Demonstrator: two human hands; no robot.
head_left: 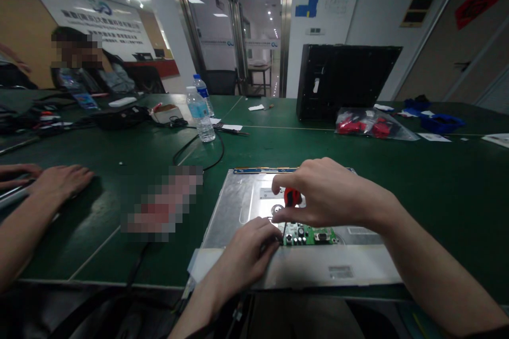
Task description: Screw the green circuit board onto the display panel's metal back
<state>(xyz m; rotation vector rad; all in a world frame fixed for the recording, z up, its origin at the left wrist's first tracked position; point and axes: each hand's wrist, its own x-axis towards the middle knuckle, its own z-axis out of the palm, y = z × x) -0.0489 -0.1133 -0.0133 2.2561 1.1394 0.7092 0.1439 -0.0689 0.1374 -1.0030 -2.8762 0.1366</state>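
A flat metal display panel lies on the green table in front of me, with a green circuit board on its back. My right hand is closed round the red handle of a screwdriver, whose shaft points down at the board's left part. Beside the tip, my left hand rests on the panel at the board's left edge. Its fingers are bent together, and whatever they hold, if anything, is hidden. A pale strip runs along the panel's near side.
Water bottles stand beyond the panel. A black monitor and a bag with red parts are at the back right, near blue trays. Another person's hands lie at the left. A blurred item has a cable.
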